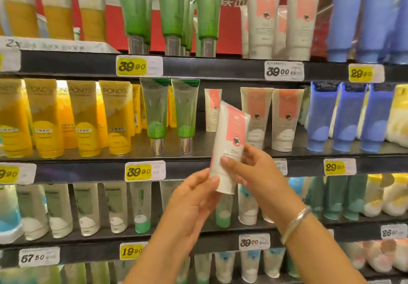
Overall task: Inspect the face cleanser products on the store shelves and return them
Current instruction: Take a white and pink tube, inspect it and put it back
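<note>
A white face cleanser tube with a pink label (228, 142) is held cap-down and slightly tilted in front of the second shelf. My right hand (254, 173), with a silver bangle on its wrist, grips the tube's lower right side, thumb across the front. My left hand (194, 195) pinches the tube's lower left edge near the cap. Matching pink-label tubes (284, 118) stand on the shelf right behind it, with an open gap (229, 94) in their row.
Four shelves of upright tubes fill the view: yellow tubes (81, 116) at left, green tubes (155, 111) in the middle, blue tubes (348, 116) at right. Black shelf edges (198, 67) carry price tags. Pale green tubes (88, 208) stand on the shelf behind my hands.
</note>
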Demonstrator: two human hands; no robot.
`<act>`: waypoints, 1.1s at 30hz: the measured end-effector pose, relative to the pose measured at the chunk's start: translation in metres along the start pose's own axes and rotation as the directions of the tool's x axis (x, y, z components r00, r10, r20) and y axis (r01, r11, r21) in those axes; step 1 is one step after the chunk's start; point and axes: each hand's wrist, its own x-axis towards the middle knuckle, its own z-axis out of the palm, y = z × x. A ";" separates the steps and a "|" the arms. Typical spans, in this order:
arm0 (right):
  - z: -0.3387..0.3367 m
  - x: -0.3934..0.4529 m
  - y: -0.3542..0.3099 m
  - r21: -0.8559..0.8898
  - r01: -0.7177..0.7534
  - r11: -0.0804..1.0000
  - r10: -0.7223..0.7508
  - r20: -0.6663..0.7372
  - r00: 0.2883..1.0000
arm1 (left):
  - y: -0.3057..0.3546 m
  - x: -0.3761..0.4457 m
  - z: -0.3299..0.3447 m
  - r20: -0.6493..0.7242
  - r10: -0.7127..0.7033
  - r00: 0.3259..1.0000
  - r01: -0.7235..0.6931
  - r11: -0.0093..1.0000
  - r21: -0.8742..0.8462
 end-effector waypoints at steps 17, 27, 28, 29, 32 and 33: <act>0.005 0.089 0.015 -0.392 0.172 0.903 -0.248 -0.151 0.957 | 0.054 0.076 -0.027 0.104 0.616 0.781 -0.324 0.257 0.911; 0.011 0.090 0.027 -0.479 0.190 0.857 -0.320 -0.206 0.925 | 0.051 0.101 -0.013 -0.049 0.548 0.835 -0.127 0.279 0.952; 0.012 0.089 0.027 -0.522 0.183 0.833 -0.327 -0.199 0.924 | 0.050 0.103 -0.013 -0.059 0.551 0.833 -0.116 0.278 0.954; 0.012 0.088 0.027 -0.571 0.180 0.801 -0.341 -0.188 0.921 | 0.050 0.103 -0.012 -0.065 0.554 0.830 -0.107 0.273 0.956; 0.014 0.085 0.028 -0.653 0.182 0.735 -0.369 -0.160 0.916 | 0.049 0.105 -0.012 -0.066 0.565 0.822 -0.117 0.281 0.952; 0.014 0.084 0.029 -0.662 0.180 0.727 -0.373 -0.161 0.914 | 0.049 0.105 -0.013 -0.067 0.568 0.820 -0.125 0.292 0.948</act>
